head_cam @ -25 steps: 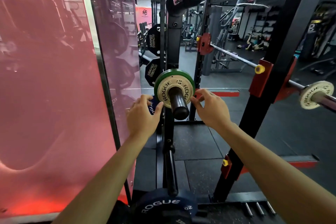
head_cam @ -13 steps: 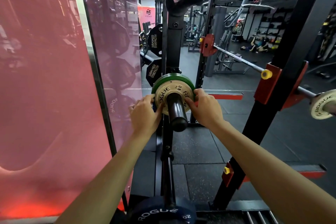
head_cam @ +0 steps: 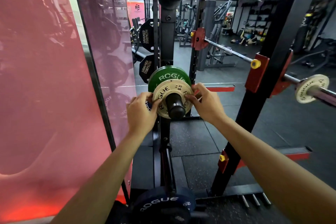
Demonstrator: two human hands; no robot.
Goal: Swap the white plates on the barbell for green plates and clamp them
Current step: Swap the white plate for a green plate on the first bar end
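Note:
A small white Rogue plate (head_cam: 164, 92) sits on a black storage peg (head_cam: 175, 106) of the rack, in front of a larger green Rogue plate (head_cam: 168, 76). My left hand (head_cam: 141, 113) grips the white plate's left edge. My right hand (head_cam: 204, 102) pinches its right edge. The white plate stands a little forward of the green one on the peg. At the far right, the barbell (head_cam: 234, 53) rests in the rack with another white plate (head_cam: 311, 88) on its sleeve.
A red-tinted mirror wall (head_cam: 45, 87) stands close on my left. Black rack uprights (head_cam: 269, 78) rise on the right. A blue Rogue plate (head_cam: 160, 203) hangs low on the rack, and black Hammer Strength plates (head_cam: 145, 35) hang behind. Rubber floor lies beyond.
Both hands moved in from beside the plates and took hold of the white plate's edges. The white plate has slid forward on the peg, uncovering more of the green plate.

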